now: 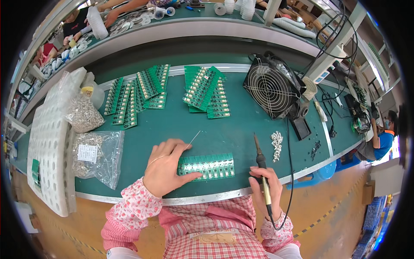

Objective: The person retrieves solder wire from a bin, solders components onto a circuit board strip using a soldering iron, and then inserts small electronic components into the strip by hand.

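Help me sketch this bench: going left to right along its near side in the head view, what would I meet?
Foam tray → labelled bag → left hand → circuit board → soldering iron → white parts → black parts.

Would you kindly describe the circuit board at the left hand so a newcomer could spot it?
On the green workbench, look to the near edge's middle. There the left hand touches the left end of a green circuit board. Unlike the overlapping boards farther back, it lies alone.
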Tool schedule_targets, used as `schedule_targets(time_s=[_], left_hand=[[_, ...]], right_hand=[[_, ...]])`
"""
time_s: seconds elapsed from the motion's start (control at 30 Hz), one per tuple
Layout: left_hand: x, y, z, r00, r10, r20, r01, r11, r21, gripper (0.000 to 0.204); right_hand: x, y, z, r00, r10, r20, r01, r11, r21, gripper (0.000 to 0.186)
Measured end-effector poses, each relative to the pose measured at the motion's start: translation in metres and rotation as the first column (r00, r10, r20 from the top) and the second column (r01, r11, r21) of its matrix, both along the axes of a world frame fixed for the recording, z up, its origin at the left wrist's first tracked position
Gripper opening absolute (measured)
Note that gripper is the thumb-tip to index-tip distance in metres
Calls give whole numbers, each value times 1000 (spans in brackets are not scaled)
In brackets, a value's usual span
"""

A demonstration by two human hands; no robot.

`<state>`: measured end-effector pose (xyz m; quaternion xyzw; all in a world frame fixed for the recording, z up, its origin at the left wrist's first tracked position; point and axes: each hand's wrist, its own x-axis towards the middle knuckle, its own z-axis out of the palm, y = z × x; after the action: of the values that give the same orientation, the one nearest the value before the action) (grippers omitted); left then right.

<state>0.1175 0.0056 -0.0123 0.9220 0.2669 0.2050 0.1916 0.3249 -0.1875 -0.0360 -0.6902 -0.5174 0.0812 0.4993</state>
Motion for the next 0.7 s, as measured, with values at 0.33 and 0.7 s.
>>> schedule_targets(time_s=[0.33, 0.7], left_hand=[[22, 6, 3, 966, -152, -208, 131, 985, -112, 61], [31, 9, 11, 951, -209, -227, 126, 934, -335, 65]], right_hand=[[25, -41, 29, 967, -204, -151, 218, 972, 82, 20], [93, -41, 50, 846, -454, -279, 504, 852, 141, 25]])
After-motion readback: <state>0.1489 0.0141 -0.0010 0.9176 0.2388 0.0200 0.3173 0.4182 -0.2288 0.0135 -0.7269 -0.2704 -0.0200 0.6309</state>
